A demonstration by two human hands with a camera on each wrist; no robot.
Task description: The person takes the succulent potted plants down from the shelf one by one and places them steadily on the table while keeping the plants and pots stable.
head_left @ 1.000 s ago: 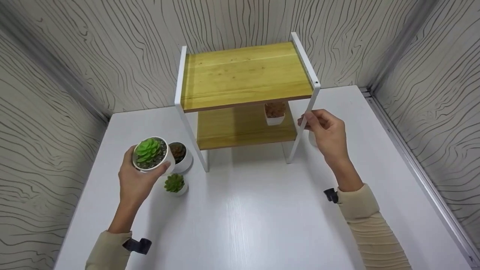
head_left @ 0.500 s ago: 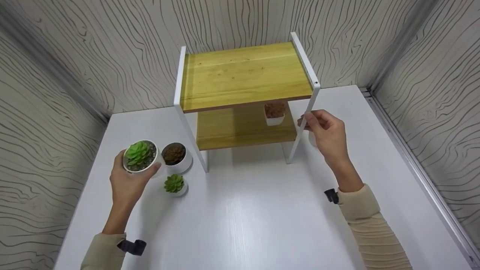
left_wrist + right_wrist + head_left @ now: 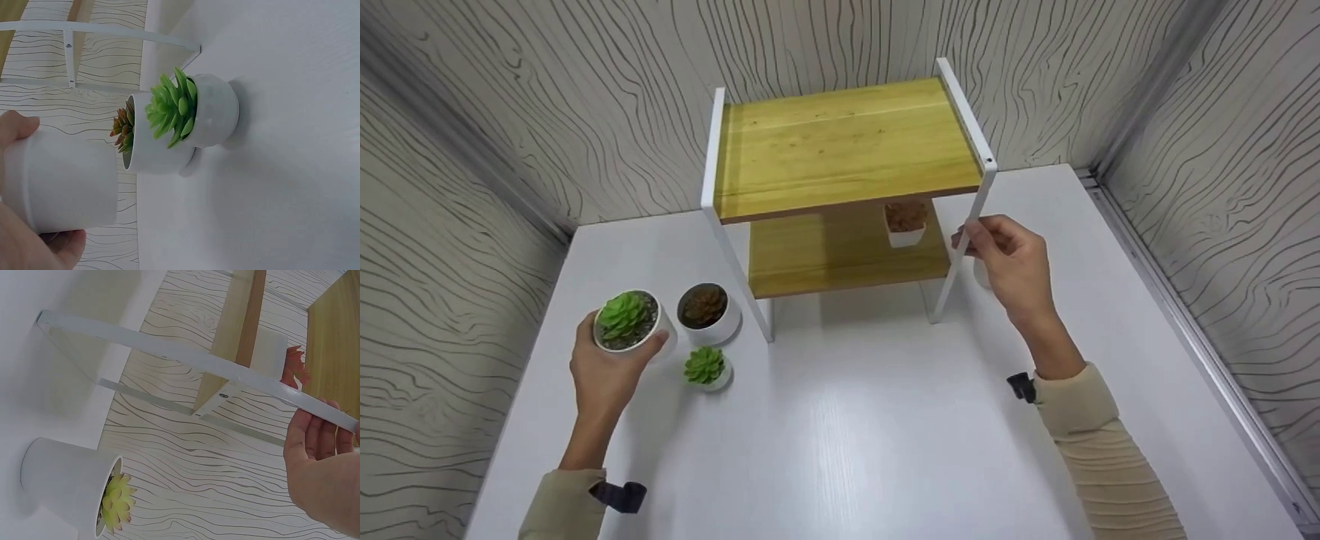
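My left hand [image 3: 604, 379] grips a white pot with a bright green succulent [image 3: 624, 319], thumb on one side and fingers round the other. In the left wrist view that white pot [image 3: 70, 183] is held above the table. To its right stand a pot with a brownish succulent [image 3: 709, 311] and a smaller pot with a green succulent [image 3: 705, 367]. My right hand [image 3: 1020, 270] pinches the front right white post [image 3: 960, 259] of a two-tier wooden shelf [image 3: 847, 150]. In the right wrist view, the fingertips behind that post are partly hidden.
On the lower board sits a square white pot with a reddish succulent [image 3: 905, 223]. Right of the shelf stands a white pot with a yellow-green succulent [image 3: 73, 484], mostly hidden by my right hand in the head view. Patterned walls [image 3: 840, 37] enclose the white table [image 3: 840, 450].
My left hand has carried the green succulent pot left and toward me, away from the brownish succulent, which now shows fully. The right hand stays on the shelf post.
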